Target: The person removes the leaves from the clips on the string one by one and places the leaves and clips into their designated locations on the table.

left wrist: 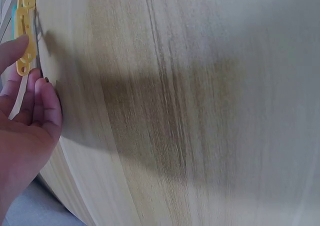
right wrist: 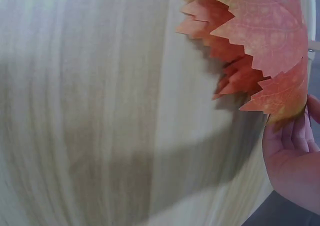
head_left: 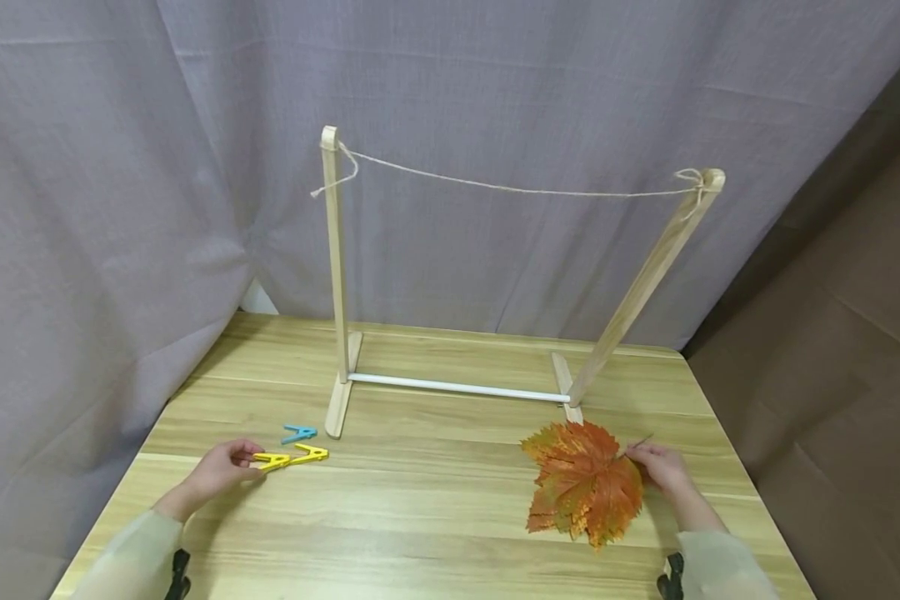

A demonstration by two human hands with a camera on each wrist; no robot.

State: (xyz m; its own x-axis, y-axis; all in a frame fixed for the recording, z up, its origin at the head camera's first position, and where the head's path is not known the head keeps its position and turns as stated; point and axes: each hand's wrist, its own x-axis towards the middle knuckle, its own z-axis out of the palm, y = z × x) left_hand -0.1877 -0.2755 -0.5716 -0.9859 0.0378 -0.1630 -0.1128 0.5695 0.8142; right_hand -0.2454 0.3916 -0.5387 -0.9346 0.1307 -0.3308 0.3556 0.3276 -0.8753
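Note:
At the left of the head view, my left hand (head_left: 225, 471) pinches a yellow clothespin (head_left: 272, 461) between thumb and fingers. A second yellow clothespin (head_left: 311, 453) lies against its far end, and a blue clothespin (head_left: 300, 432) sits just behind. The left wrist view shows the thumb on the held yellow clothespin (left wrist: 23, 36). On the right, my right hand (head_left: 663, 471) pinches an orange-red artificial maple leaf (head_left: 588, 487) by its stem. Its serrated lobes spread leftward over the table. In the right wrist view the leaf (right wrist: 270, 31) partly covers the fingertips.
Behind the hands stands a wooden frame with a left post (head_left: 335, 267) and a leaning right post (head_left: 645, 292). Twine (head_left: 495, 186) is tied between their tops, and a white rod (head_left: 457, 387) joins the feet. Grey curtain (head_left: 495, 83) hangs behind the wood-grain table (head_left: 420, 517).

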